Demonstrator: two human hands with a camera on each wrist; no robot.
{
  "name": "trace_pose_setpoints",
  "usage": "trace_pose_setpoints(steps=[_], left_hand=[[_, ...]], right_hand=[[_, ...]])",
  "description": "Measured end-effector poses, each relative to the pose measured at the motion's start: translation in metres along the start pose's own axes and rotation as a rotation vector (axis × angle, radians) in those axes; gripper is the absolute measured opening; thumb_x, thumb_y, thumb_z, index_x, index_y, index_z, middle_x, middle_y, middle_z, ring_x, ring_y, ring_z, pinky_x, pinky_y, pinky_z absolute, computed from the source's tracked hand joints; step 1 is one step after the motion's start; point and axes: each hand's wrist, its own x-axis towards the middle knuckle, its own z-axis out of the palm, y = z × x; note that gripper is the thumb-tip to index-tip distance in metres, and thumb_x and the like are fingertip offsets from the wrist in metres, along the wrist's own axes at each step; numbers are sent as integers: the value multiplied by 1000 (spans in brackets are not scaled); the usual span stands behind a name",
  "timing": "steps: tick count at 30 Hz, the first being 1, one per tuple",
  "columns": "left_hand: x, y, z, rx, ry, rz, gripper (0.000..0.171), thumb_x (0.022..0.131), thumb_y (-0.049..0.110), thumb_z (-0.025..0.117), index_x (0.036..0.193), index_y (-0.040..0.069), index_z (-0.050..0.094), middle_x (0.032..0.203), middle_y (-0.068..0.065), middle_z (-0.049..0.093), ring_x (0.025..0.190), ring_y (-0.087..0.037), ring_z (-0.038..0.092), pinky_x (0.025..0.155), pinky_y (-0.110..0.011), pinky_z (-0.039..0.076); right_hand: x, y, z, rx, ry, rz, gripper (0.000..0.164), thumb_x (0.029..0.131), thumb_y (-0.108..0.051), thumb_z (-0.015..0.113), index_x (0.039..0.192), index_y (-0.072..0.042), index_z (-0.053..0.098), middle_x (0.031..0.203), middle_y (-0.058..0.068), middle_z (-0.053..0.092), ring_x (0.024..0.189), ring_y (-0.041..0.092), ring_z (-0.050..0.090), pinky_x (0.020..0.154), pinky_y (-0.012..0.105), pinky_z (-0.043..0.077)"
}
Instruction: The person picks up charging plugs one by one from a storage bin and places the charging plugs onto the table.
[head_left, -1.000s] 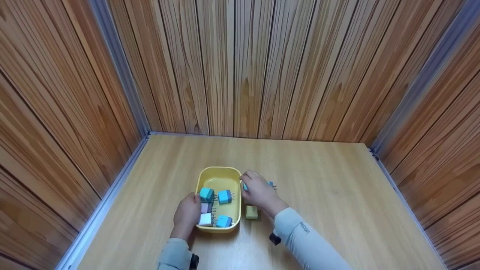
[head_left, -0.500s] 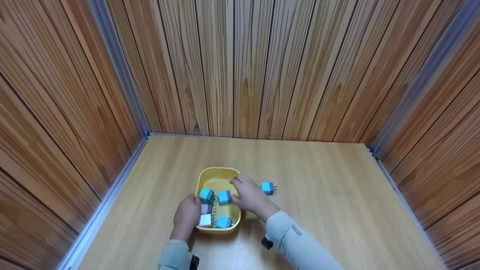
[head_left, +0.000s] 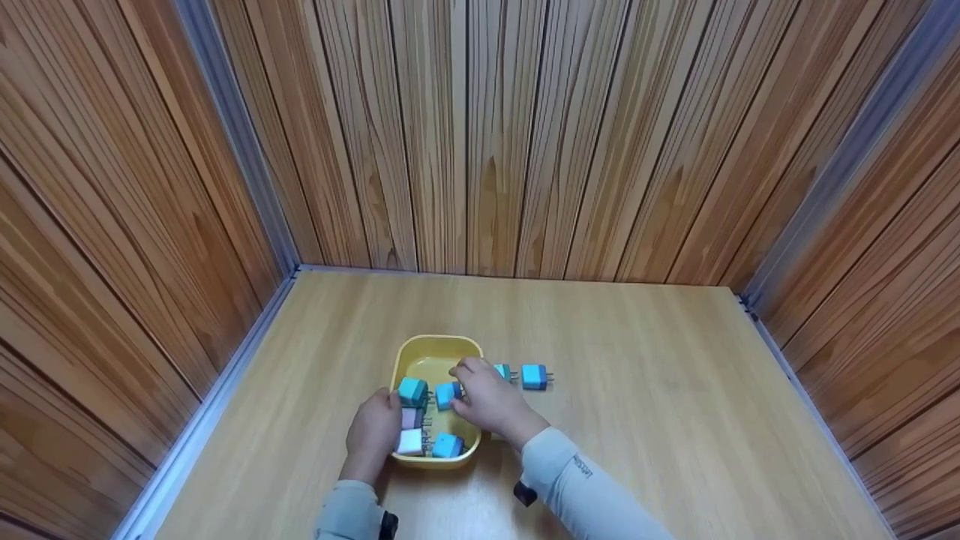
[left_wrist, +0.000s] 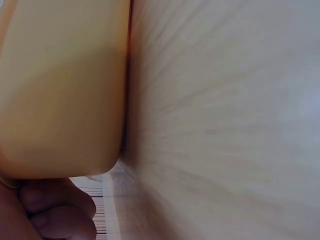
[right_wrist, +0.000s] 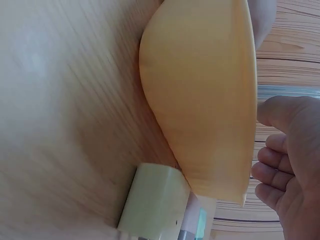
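A yellow plastic tub (head_left: 437, 463) stands on the table, holding several charger plugs with metal prongs. My left hand (head_left: 375, 427) grips its left rim, fingers against the wall. My right hand (head_left: 491, 401) reaches over the right rim, its thumb and fingers spread either side of a blue charger plug (head_left: 445, 396). In the right wrist view, no plug shows between that hand's thumb and fingers. Inside the tub also lie a teal plug (head_left: 412, 391), a lilac plug (head_left: 411, 418), a white plug (head_left: 410, 442) and another blue plug (head_left: 448, 445).
Right of the tub, a teal-blue plug (head_left: 503, 371) and a blue plug (head_left: 534, 376) lie in a row. A pale yellow plug (right_wrist: 155, 200) sits beside the tub wall, mostly hidden under my right wrist in the head view. Wood-panelled walls (head_left: 491, 150) surround the table.
My right hand has moved left from the plugs beside the tub to over the tub's inside, uncovering the teal-blue plug on the table. My left hand stays on the rim.
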Motion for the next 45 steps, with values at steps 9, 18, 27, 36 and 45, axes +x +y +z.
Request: trace_pose_setpoints(steps=[9,18,27,36,45], left_hand=[[-1,-3,2,29,11,26,37,109,39,40,107,10,63,84,-8,57,77,-24,54,65,-35,41],[2,-2,-2,32,-3,18,40,110,40,38,112,10,64,86,-8,58,79,-23,56,65,-35,43],[2,-2,-2,39,-12,26,40,110,40,39,112,9,63,86,-8,57,78,-24,55,65,-36,42],[4,-3,-2,51,10,52,36,109,38,39,103,11,62,86,-7,59,78,-23,56,64,-37,42],[2,-4,-1,49,10,50,36,109,39,39,103,12,62,84,-7,58,77,-24,55,64,-37,41]], right_hand=[[6,-11,11,38,-29,21,54,95,-40,73,142,-16,58,140,0,54,128,17,53,109,40,46],[14,-22,20,70,-29,23,55,94,-39,74,142,-17,57,139,0,54,128,16,53,109,38,46],[20,-29,27,113,-28,62,63,92,-40,76,146,-17,54,148,2,49,135,20,50,109,40,46],[26,-32,33,52,1,22,60,92,-39,76,143,-14,56,142,3,52,129,19,52,108,37,47],[29,-34,38,63,-12,34,55,94,-37,74,140,-13,58,136,2,53,121,16,54,104,35,49]])
